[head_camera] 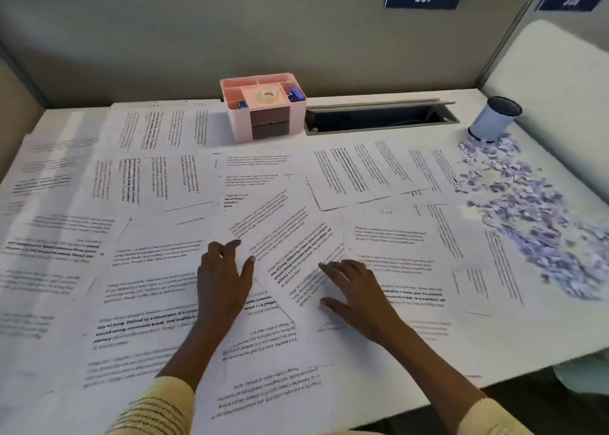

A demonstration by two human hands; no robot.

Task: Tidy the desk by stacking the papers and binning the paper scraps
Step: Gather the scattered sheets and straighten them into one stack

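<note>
Printed papers (pixel 184 269) cover the worktop (pixel 379 96); scraps (pixel 527 204) lie far right. Left hand (pixel 222 279) and right hand (pixel 357 294) rest flat, fingers spread, on a near-centre sheet. Sheets appear light, limp, slippery: best gathered by edges.

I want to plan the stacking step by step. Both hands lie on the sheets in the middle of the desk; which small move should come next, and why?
Probably slide the tilted sheet between the left hand and right hand toward the body and square it on the sheets beneath. Both hands rest flat beside it, gripping nothing, and the papers still lie scattered and overlapping.
</note>
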